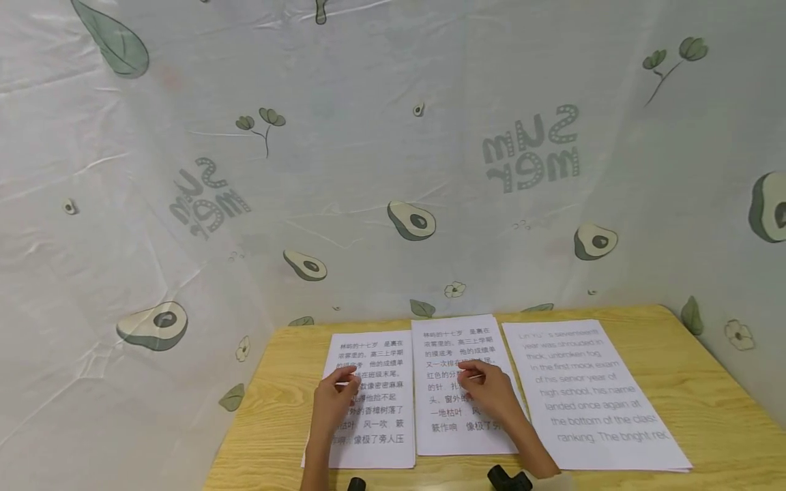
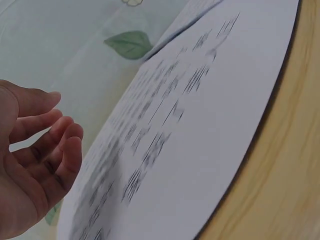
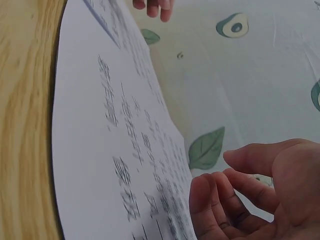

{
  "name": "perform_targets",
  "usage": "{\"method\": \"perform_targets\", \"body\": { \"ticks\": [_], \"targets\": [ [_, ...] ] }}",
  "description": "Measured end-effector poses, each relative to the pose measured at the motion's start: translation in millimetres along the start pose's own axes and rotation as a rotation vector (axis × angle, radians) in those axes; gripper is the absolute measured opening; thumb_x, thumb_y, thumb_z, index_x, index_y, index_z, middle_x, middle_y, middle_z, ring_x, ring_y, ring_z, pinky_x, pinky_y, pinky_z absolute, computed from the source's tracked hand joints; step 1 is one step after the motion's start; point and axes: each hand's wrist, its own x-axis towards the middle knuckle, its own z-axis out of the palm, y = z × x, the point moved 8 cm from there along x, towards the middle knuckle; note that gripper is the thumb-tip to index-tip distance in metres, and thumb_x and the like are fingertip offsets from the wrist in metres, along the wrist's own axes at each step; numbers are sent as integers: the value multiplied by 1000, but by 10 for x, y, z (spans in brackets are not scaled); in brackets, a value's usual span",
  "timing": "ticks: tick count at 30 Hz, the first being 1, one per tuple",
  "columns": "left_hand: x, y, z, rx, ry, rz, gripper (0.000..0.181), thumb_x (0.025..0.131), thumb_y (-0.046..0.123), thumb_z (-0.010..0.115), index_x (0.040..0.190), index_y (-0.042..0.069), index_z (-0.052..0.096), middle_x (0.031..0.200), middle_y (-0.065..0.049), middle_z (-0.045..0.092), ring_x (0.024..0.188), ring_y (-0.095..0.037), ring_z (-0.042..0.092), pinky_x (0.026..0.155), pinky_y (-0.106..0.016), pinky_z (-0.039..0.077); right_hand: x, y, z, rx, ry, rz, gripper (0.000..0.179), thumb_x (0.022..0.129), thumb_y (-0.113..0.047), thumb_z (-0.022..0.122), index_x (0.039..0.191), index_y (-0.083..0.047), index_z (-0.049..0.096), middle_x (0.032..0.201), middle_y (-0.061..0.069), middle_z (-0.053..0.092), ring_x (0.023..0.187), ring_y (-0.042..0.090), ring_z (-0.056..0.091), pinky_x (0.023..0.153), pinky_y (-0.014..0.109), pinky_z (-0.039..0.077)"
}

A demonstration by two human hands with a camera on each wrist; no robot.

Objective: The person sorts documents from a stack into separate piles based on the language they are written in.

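Note:
Over the left stack of printed Chinese sheets hovers my left hand, its fingers loosely bent and holding nothing. In the left wrist view the same hand stands apart from the paper, thumb near the index fingertip. My right hand is above the middle stack of Chinese sheets, also with loosely curved fingers and no object in them. The right wrist view shows this hand clear of the page. Each hand covers part of the text beneath it.
To the right lies a stack of English-printed sheets. All the stacks rest on a light wooden table. Behind and at the sides hangs a pale curtain with avocado and leaf prints. Two black objects show at the bottom edge.

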Motion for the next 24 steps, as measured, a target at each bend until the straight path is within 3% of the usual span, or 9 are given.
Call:
{"method": "perform_targets", "body": {
  "ticks": [12,24],
  "targets": [
    [34,171,570,-73,-27,-30,30,98,11,74,127,3,76,101,-8,74,78,-14,67,62,-22,60,26,165,-454,-45,2,24,36,100,-12,72,132,4,71,106,11,74,86,18,71,68,22,59],
    [45,351,955,-114,-99,-32,34,99,16,75,130,5,75,102,-5,73,81,-13,68,65,-24,61,36,300,-860,-92,3,41,42,101,-14,72,137,7,66,113,15,74,92,19,74,72,22,60]
  ]
}}
